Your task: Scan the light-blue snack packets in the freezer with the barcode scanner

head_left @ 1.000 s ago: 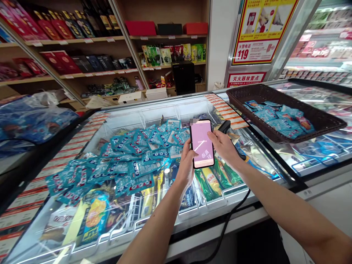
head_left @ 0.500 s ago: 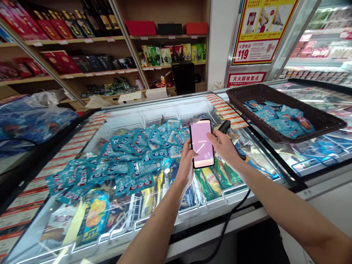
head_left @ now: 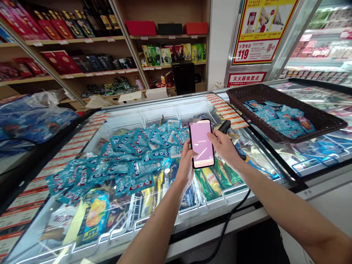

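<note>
A smartphone with a lit pink-purple screen is held upright above the freezer's glass top. My left hand is closed round its lower left edge, the thumb by the screen. From the right, my right hand grips the other edge, its thumb over the screen's upper right; its other fingers are partly hidden behind the phone. Many small blue snack packets lie in a heap on the glass, left of the phone. Just behind my right hand is a black handheld device, partly covered by the hand.
A brown woven basket with more blue packets stands to the right on the freezer top. A black cable hangs over the front edge. Plastic-wrapped goods lie at the left. Stocked shelves stand behind, beside a fire-safety poster.
The light streaks and marks on the phone's screen have shifted slightly. Both hands and the packets stay where they were.
</note>
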Motion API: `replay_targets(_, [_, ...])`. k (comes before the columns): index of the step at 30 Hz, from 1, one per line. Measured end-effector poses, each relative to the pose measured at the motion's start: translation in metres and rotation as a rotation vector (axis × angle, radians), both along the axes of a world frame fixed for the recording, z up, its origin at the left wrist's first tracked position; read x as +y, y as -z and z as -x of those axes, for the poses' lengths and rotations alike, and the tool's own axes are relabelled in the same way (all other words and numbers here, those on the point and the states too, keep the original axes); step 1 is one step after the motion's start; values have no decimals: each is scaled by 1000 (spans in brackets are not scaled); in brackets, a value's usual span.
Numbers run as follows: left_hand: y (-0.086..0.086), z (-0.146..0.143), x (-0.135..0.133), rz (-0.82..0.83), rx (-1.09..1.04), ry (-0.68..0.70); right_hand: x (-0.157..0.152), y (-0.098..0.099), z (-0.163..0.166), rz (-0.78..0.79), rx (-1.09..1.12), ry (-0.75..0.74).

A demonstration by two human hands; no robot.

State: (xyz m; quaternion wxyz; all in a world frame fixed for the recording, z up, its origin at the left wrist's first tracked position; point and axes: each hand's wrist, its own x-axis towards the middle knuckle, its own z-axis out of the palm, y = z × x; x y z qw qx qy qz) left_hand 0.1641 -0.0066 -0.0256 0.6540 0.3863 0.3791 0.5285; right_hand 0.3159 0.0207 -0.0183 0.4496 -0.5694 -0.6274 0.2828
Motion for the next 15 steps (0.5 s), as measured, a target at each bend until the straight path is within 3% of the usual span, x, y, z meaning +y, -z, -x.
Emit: replay_targets(15, [1, 1, 1, -18, -12, -7, -1, 2, 3, -8, 91, 19])
